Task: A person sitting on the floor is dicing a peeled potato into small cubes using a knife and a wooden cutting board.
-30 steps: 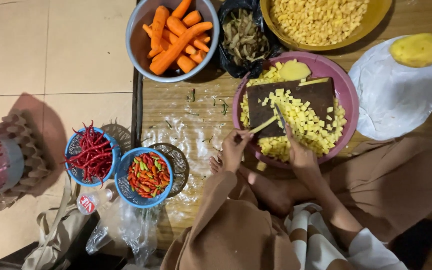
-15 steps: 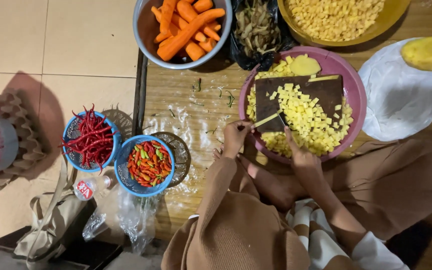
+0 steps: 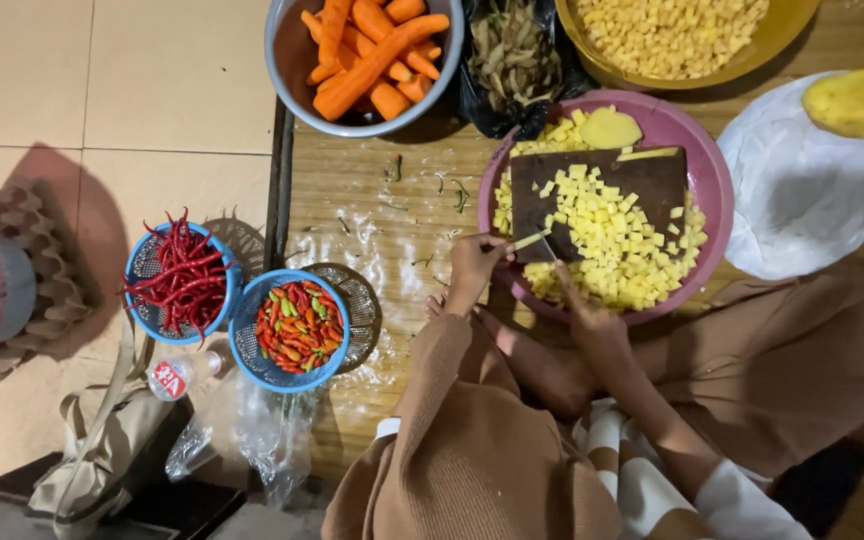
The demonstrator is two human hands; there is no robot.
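Lower left: small clear bottle (image 3: 180, 374) with red-and-white round cap label, beside crumpled clear plastic bag (image 3: 252, 430) | centre: left hand (image 3: 472, 268) closed around a knife (image 3: 535, 240) | right hand (image 3: 592, 318), fingers together, pressing potato cubes (image 3: 612, 225) on dark cutting board (image 3: 602, 190) in pink basin (image 3: 704, 160), centre right.

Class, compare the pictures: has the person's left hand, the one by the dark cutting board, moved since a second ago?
No. The left hand stays at the near-left corner of the dark cutting board in the pink basin; only the camera shifted.
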